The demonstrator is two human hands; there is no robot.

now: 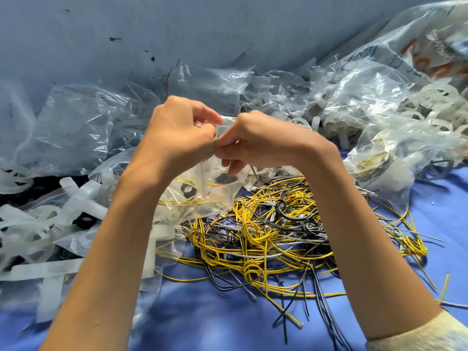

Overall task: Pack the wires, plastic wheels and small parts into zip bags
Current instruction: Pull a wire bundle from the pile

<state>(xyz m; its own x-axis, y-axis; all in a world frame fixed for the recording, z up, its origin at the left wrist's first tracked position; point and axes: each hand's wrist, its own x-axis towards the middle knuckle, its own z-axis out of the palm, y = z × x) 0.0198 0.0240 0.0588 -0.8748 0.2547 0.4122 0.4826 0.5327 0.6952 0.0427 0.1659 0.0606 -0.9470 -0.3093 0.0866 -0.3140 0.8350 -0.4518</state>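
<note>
Between both hands (217,143), clear zip bag (200,188), yellow wires inside

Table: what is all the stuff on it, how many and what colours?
wires: one big tangled heap, yellow, black and grey, in the middle
zip bag: one, clear, wires and black rings inside, held above the heap
other bags: many, clear, piled behind and at both sides
plastic wheels: many, whitish, far right
plastic strips: many, whitish, left
table cover: one, blue, under everything
left hand: one, pinches the zip bag's top
right hand: one, pinches the zip bag's top
</note>
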